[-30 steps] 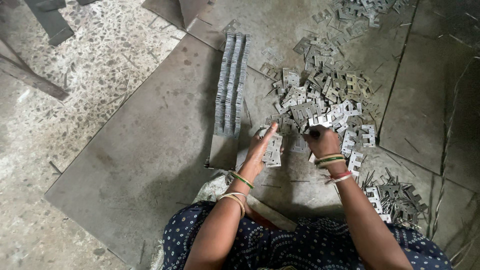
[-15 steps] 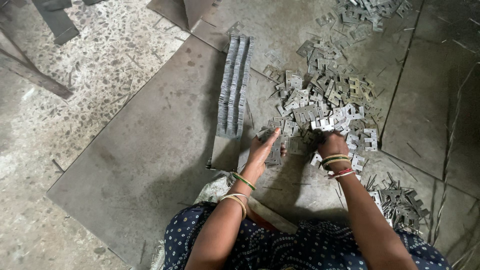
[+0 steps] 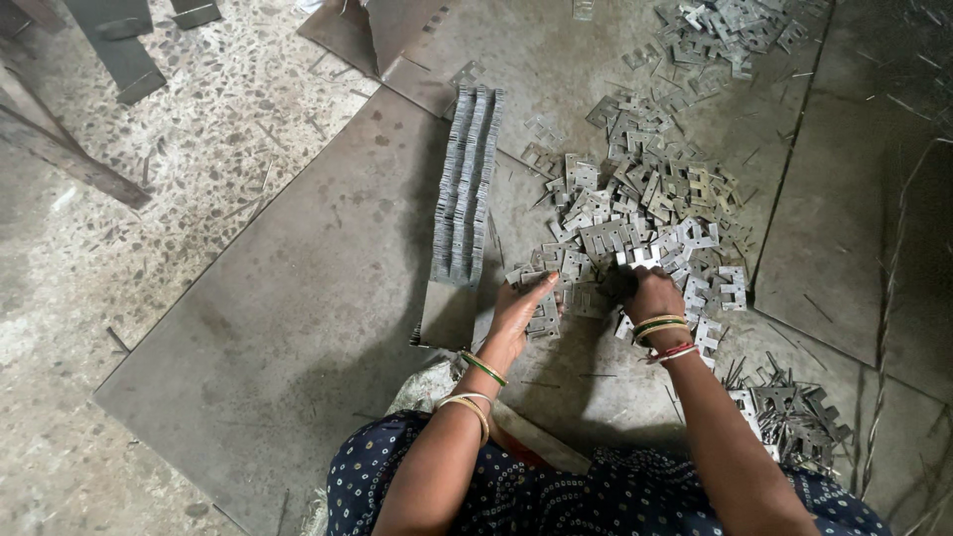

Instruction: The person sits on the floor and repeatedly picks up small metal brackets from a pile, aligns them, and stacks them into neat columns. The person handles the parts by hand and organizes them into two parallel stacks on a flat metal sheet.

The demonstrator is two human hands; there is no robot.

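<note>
A heap of small grey stamped metal plates lies spread on a flat metal sheet on the floor. My left hand holds a small stack of these plates against the sheet. My right hand reaches into the near edge of the heap, fingers curled around plates. To the left of the heap, a long neat row of stacked plates stands on edge, just beyond my left hand. Bangles circle both wrists.
Another loose pile of plates lies at the far top right, and a darker pile sits by my right elbow. Metal bars rest on the speckled floor at top left. A bent sheet piece lies at the top.
My right hand has moved slightly left along the heap's near edge. My left hand stays on its small stack beside the row. The view has shifted a little.
</note>
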